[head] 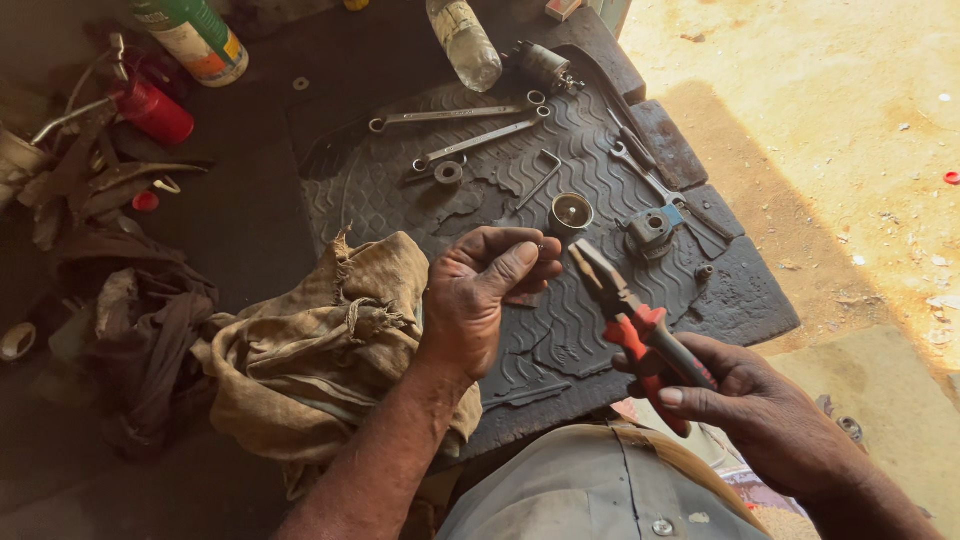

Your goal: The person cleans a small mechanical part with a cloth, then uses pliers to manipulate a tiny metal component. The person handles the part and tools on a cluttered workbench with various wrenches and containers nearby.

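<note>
A pair of steel combination pliers w/ red-and-black plastic handles point(628, 315) is gripped by the right hand point(745, 400), fingers wrapped round the handles, jaws a little apart and pointed toward the left hand point(485, 290). The left hand's grip is curled nearly closed, thumb against fingertips; a tiny part seems pinched there but can't be made out. Both hands are held above a black wavy-ribbed rubber mat point(400, 200), on which two long steel spanners point(465, 128), a small round metal cup point(571, 212) and a bluish metal fitting point(652, 228) are laid. A crumpled tan cloth rag point(320, 340) is bunched just left of the left wrist.
</note>
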The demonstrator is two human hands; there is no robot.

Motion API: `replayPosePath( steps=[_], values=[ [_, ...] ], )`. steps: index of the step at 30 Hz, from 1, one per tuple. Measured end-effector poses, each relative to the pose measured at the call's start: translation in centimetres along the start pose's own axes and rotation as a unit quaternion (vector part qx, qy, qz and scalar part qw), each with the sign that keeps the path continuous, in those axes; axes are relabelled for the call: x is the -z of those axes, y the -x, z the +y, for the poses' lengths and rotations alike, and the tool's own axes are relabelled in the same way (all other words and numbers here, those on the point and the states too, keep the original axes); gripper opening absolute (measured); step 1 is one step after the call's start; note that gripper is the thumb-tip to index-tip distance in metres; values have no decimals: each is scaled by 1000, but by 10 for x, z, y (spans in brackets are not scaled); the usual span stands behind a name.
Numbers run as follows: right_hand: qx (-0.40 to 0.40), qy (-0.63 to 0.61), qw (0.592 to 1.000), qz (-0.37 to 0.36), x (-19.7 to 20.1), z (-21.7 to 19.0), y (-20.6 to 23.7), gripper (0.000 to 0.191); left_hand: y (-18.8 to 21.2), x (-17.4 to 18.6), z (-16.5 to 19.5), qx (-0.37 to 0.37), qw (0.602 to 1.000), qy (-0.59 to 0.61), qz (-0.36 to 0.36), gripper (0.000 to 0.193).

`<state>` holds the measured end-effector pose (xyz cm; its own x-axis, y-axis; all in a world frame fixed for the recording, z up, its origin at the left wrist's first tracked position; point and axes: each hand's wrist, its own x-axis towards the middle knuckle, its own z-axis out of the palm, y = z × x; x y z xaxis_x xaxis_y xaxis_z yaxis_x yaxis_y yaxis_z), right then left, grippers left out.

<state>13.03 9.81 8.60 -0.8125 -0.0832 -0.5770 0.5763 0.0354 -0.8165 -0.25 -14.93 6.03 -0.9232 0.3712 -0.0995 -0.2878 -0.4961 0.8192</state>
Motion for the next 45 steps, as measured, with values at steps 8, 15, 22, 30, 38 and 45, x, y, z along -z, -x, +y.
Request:
replayPosePath(
  steps=[8, 15, 22, 30, 38, 45],
  values=[
    [76, -39, 996, -22, 19, 32, 3, 61, -5, 4, -19, 75, 978, 190, -37, 17],
    [19, -62, 998, 17, 28, 32, -1, 59, -10, -7, -34, 103, 959, 260, -46, 20],
    [10, -70, 998, -4, 37, 11, -3, 59, -18, -24, -44, 62, 948, 300, -85, 19],
    [-14, -47, 999, -16, 61, 2, -10, 64, -21, -49, -48, 77, 960, 269, -5, 21],
    [1, -52, 997, -54, 62, 3, -22, 60, -11, -59, -43, 1, 990, 128, 57, 19],
    [53, -101, 991, -62, 45, 8, -24, 57, -3, -59, -34, -80, 994, 34, 60, 20]
  ],
)
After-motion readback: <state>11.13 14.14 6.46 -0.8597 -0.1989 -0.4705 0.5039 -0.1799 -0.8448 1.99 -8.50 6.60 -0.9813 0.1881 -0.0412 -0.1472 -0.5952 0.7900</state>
